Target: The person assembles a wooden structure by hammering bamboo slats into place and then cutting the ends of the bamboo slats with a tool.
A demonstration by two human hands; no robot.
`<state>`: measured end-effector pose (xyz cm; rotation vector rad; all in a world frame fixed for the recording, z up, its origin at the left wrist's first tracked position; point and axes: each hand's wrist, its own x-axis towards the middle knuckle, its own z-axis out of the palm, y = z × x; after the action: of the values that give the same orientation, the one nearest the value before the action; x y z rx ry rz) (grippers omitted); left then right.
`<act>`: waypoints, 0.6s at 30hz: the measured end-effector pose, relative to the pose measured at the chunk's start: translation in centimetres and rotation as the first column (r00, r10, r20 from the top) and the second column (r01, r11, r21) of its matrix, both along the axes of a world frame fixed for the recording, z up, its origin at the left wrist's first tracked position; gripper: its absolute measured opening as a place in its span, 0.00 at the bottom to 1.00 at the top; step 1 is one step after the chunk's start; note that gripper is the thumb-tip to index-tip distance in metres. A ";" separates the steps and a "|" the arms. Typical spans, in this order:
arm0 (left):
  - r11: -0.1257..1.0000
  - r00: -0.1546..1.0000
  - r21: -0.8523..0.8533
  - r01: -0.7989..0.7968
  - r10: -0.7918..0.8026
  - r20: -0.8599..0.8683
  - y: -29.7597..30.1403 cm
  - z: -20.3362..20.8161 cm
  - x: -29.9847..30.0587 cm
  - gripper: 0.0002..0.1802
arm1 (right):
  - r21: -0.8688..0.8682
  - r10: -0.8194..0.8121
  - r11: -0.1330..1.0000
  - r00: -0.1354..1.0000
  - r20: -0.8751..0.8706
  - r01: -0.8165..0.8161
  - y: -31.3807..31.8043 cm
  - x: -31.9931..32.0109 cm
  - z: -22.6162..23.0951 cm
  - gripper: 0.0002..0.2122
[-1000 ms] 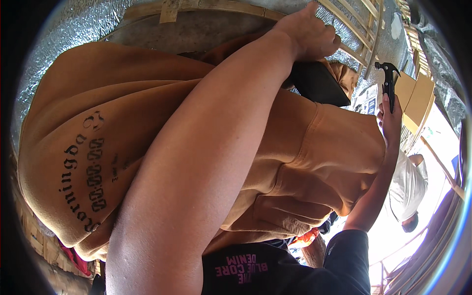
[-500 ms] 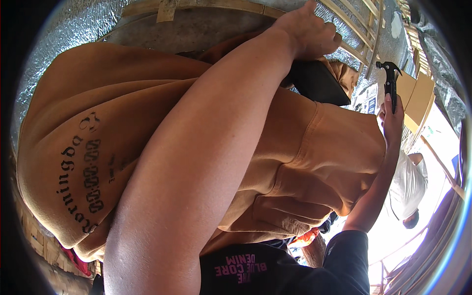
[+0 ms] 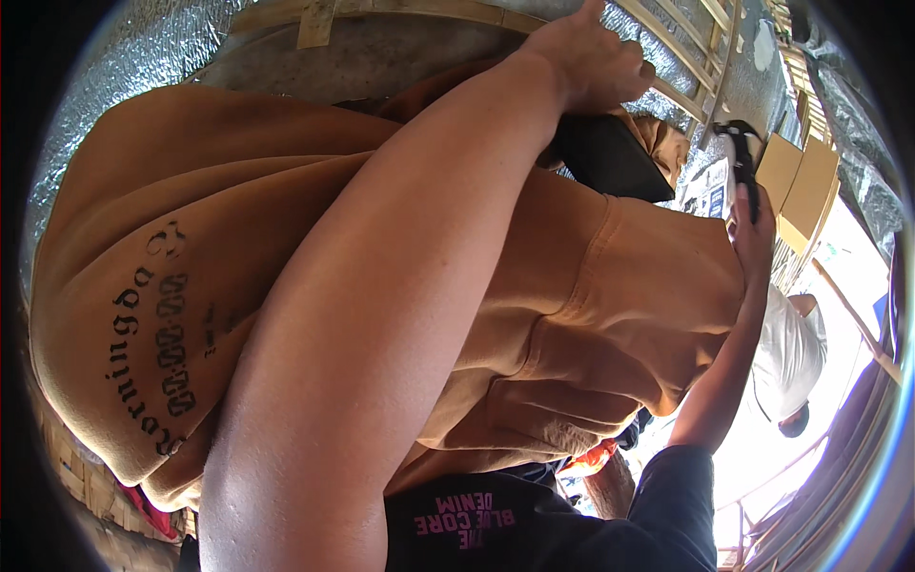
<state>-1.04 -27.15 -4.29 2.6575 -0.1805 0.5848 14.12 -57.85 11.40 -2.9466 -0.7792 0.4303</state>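
My left forearm crosses the picture from the lower left. My left hand (image 3: 600, 62) is at the top, beside pale bamboo slats (image 3: 681, 57), its fingers curled; whatever they may hold is hidden. At the right, my right hand (image 3: 751, 224) is wrapped round the handle of a black claw hammer (image 3: 743, 162), which is blurred and held head upward. Between my arms spreads a brown hooded sweatshirt (image 3: 534, 257) with dark lettering and a front pocket. I cannot tell whether someone wears it. A flat black object (image 3: 615, 157) lies below my left hand, against brown cloth.
Silvery foil sheeting (image 3: 162, 76) lines the upper left. Cardboard (image 3: 805, 186) stands beyond the hammer. Farther right, a person in a white top (image 3: 791, 357) is in bright light near a wooden pole (image 3: 853, 319). Woven bamboo (image 3: 76, 467) shows at the lower left.
The hammer and my right hand have shifted slightly left, and the hammer head now looks blurred and turned. My left hand has moved only slightly, staying curled.
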 end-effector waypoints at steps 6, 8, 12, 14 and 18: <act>0.999 0.998 0.041 0.012 -0.010 -0.056 -0.3 -0.2 0.4 0.15 | 0.432 -0.294 0.857 0.955 -0.042 0.282 4.0 -1.9 1.5 0.12; 0.999 0.997 0.039 0.010 -0.007 -0.071 -0.2 -0.2 0.3 0.15 | 0.439 -0.234 0.869 0.971 -0.044 0.230 3.8 -1.2 1.5 0.12; 0.997 0.989 0.041 0.068 -0.062 -0.137 -0.1 0.4 0.2 0.15 | 0.313 -0.188 0.934 0.982 0.021 0.172 1.6 0.4 -0.1 0.11; 0.999 0.994 0.019 0.042 -0.040 -0.102 -0.1 0.7 0.0 0.16 | 0.292 -0.134 0.948 0.991 0.012 0.124 0.0 0.9 -1.3 0.10; 0.996 0.978 0.044 0.082 -0.072 -0.193 0.3 0.5 0.0 0.19 | 0.358 -0.247 0.894 0.963 -0.111 0.270 -1.3 0.4 -3.3 0.10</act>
<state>-1.04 -26.86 -3.74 2.7227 -0.2439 0.3009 14.50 -59.20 8.12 -2.6141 -0.3953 0.3129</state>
